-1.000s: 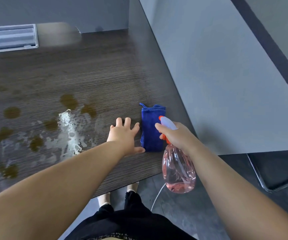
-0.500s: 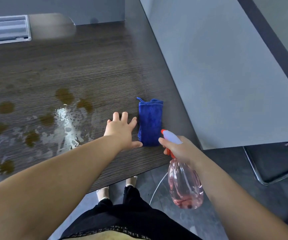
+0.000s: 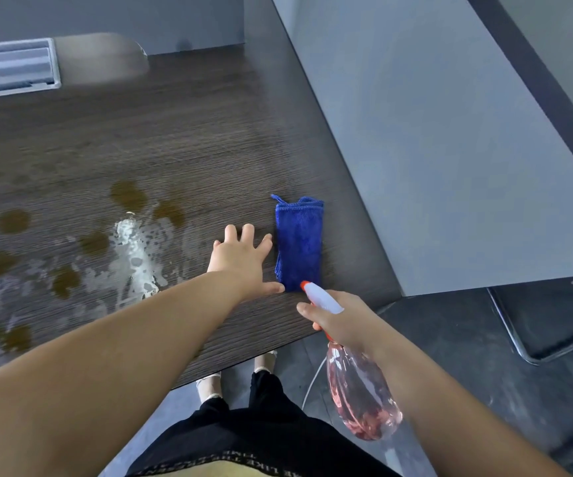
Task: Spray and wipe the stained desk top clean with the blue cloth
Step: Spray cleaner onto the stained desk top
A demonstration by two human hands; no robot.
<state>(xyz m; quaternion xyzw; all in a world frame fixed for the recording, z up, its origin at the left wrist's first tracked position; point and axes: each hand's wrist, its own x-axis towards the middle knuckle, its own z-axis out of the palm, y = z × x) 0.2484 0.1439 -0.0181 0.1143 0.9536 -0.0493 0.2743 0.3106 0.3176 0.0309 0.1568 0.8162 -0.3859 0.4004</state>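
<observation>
Single head view, looking steeply down, close over desk (image 3: 175, 139) front edge.

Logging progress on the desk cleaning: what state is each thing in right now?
desk top: stained brown, partly wet with spray.
blue cloth: folded, lying on the desk top, unheld.
spray bottle: gripped, beyond the desk edge, part full.
left hand: open, flat beside the blue cloth.
right hand: grips the spray bottle.

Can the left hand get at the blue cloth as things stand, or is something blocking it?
Probably yes. The left hand lies open on the desk top right beside the blue cloth, nothing between them. The right hand holds the spray bottle by the cloth's near end, clear of that path.
</observation>
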